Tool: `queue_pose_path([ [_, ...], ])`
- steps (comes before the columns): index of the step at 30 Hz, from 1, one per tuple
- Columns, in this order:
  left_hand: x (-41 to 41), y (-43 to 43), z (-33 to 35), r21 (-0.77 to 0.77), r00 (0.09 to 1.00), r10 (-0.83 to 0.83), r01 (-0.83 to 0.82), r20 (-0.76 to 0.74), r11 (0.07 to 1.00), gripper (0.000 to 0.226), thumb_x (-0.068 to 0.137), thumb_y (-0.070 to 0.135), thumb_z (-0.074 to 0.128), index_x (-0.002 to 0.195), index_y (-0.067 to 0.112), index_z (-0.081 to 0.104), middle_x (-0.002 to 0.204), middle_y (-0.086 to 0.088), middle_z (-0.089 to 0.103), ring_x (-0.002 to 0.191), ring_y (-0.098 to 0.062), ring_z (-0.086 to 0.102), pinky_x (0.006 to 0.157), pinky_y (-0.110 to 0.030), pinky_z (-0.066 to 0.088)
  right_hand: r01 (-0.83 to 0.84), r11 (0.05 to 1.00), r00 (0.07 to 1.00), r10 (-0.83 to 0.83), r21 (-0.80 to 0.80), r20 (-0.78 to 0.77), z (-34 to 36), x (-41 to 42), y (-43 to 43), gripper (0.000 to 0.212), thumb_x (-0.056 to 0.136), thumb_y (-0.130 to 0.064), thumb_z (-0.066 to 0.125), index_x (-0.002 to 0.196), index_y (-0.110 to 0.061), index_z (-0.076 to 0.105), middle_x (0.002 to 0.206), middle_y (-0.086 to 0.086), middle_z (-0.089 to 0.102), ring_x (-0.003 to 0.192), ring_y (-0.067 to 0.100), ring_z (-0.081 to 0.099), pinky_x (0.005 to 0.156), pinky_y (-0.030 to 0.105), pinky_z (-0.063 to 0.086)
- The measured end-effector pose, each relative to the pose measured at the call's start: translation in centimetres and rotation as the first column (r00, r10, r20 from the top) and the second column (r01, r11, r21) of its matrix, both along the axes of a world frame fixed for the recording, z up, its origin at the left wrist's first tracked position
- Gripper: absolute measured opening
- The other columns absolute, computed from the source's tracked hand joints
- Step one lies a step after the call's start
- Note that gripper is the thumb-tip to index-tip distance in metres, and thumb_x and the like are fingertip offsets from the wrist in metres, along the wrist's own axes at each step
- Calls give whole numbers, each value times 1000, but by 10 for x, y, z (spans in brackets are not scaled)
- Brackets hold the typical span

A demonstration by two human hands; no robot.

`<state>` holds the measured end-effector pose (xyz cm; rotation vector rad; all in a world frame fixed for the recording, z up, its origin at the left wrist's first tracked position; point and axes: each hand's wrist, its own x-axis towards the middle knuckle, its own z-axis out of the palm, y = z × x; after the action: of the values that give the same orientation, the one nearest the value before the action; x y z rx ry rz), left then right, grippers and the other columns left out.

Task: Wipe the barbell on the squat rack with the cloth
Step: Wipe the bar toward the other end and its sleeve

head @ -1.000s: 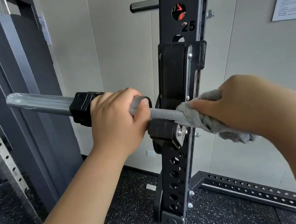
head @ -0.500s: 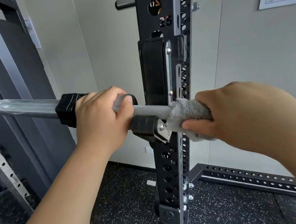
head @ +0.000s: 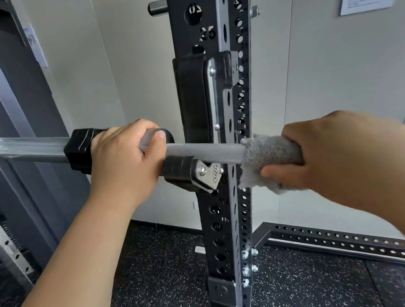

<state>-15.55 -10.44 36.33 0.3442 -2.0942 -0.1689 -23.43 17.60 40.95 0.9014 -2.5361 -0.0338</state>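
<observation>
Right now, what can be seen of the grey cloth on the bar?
The cloth is grey and fluffy, like microfibre. It is bunched and wrapped around the barbell shaft just right of the rack upright, with a loose edge hanging below the bar. The right hand grips it around the bar, thumb underneath, covering much of it. Its full size cannot be told.

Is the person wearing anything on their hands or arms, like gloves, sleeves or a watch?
No. The left hand and right hand are bare: no gloves, rings or watch show. Both forearms are uncovered as far as the picture reaches, with no sleeve, wristband or tape in sight.
</observation>
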Motion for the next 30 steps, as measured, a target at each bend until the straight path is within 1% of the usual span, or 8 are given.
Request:
queue_pose_path([
  [4, 0, -1, 2, 14, 1000, 11, -11, 25, 1000, 37, 96, 45, 35, 96, 24, 67, 77, 6, 55, 84, -30, 52, 92, -44, 36, 34, 998, 997, -31, 50, -70, 1, 6, -12, 65, 79, -90, 31, 76, -26, 40, 69, -7, 50, 58, 11, 44, 50, 27, 38],
  [9, 7, 2, 3, 24, 997, -27, 25, 70, 999, 44, 99, 53, 30, 103, 28, 66, 83, 10, 60, 90, -26, 54, 99, -46, 38, -150, 987, 940, 163, 63, -300, -18, 10, -47, 57, 93, -79, 38, 93, -22, 34, 73, -5, 41, 57, 18, 42, 46, 26, 26],
  [14, 28, 23, 22, 60, 999, -48, 47, 15, 997, 49, 98, 58, 37, 125, 32, 69, 121, 12, 70, 101, -11, 57, 84, -32, 43, -62, 994, 994, 53, -87, -97, -13, -1, 16, 59, 78, -88, 39, 83, -30, 41, 69, -13, 48, 59, 6, 46, 47, 23, 33],
  [17, 35, 62, 30, -18, 986, -167, 167, 2, 986, 41, 99, 52, 42, 124, 35, 70, 116, 23, 68, 97, 5, 54, 80, -22, 40, 27, 990, 991, -44, -135, -129, -7, -3, 36, 68, 68, -95, 30, 70, -27, 39, 58, -12, 46, 53, 8, 44, 47, 23, 31],
  [19, 24, 91, 26, -99, 961, -213, 232, 176, 968, 40, 96, 54, 44, 121, 36, 71, 111, 25, 69, 96, 2, 60, 86, -25, 42, 97, 994, 987, -102, -51, -126, -8, 0, 28, 69, 74, -94, 34, 77, -25, 40, 67, -10, 47, 62, 14, 50, 50, 26, 37],
  [24, 7, 106, 15, -271, 947, 5, 87, 322, 959, 34, 83, 54, 43, 102, 39, 68, 91, 17, 69, 88, -11, 64, 74, -33, 50, -51, 998, 964, 44, -23, -264, -19, 3, -3, 57, 83, -76, 62, 85, -23, 42, 66, -7, 37, 57, 20, 41, 49, 23, 18],
  [27, 9, 105, 12, -283, 957, -9, 95, 291, 954, 33, 85, 56, 46, 103, 39, 69, 91, 17, 70, 89, -12, 64, 74, -34, 50, -122, 992, 971, 110, -44, -212, -19, -2, 14, 55, 83, -83, 41, 90, -28, 42, 71, -10, 44, 59, 16, 46, 47, 24, 26],
  [30, 9, 104, 10, -296, 962, -19, 103, 272, 950, 34, 91, 60, 51, 104, 37, 71, 90, 15, 72, 91, -14, 67, 75, -36, 52, 5, 997, 994, -13, -77, -109, -11, -8, 49, 68, 74, -94, 28, 82, -28, 40, 71, -11, 50, 60, 5, 45, 48, 25, 29],
])
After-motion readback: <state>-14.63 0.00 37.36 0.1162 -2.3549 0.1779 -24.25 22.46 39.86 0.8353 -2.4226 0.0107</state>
